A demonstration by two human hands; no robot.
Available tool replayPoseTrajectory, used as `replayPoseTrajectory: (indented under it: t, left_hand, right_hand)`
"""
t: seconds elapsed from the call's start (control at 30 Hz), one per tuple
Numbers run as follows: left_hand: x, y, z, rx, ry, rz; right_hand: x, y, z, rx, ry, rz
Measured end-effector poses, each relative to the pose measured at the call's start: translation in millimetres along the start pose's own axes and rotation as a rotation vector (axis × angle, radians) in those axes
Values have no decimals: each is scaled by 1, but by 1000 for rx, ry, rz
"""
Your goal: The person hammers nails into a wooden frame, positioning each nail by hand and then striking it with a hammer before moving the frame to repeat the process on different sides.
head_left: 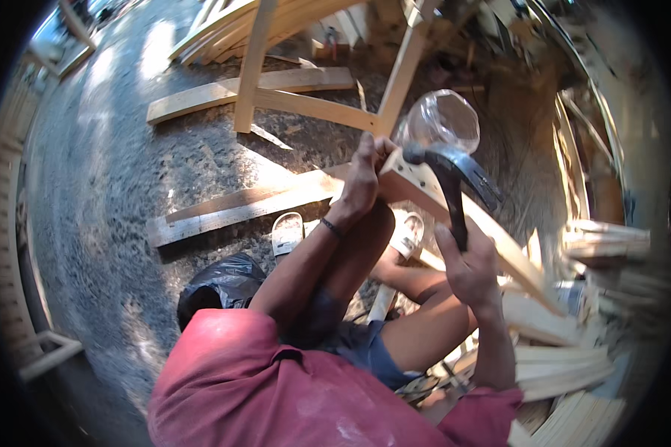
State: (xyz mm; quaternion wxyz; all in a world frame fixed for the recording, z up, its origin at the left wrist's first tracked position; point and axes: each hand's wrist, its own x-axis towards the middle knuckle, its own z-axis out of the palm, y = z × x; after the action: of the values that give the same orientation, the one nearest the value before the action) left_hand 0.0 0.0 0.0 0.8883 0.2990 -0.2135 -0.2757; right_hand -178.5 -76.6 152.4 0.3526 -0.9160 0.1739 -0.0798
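My right hand (pixel 470 267) is closed round the dark handle of a claw hammer (pixel 452 195). The hammer's head is over the end of a light wooden beam (pixel 499 242), which slants down to the right past my knees. Several dark spots, like nail heads or holes, dot the beam's end face. Whether the hammer touches the wood I cannot tell. My left hand (pixel 361 177) grips the wood at that same end, fingers partly hidden behind it. Just beyond, pale legs joined by a crossbar (pixel 317 109) form a wooden frame.
A clear plastic jar (pixel 455 123) lies beyond the hammer. On the dusty ground are a curved board (pixel 194 100), a thick plank (pixel 238 211) and a black plastic bag (pixel 235 274). Wooden strips (pixel 563 369) are piled at my right. A slatted wooden piece (pixel 4 246) stands far left.
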Motion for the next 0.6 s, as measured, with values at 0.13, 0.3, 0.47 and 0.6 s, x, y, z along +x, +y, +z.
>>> replayPoseTrajectory:
  t: [0.13,0.3,0.47,0.6]
  left_hand:
    - [-3,-11,-11,64,59,-45]
    - [-6,-10,2,544,-18,428]
    - [-9,-3,-10,388,-43,373]
    - [-17,6,-11,424,-20,380]
  right_hand:
    - [-28,42,18,328,258,43]
    - [-49,64,-12,736,285,108]
    - [-62,80,3,919,299,140]
    - [-69,75,15,891,361,167]
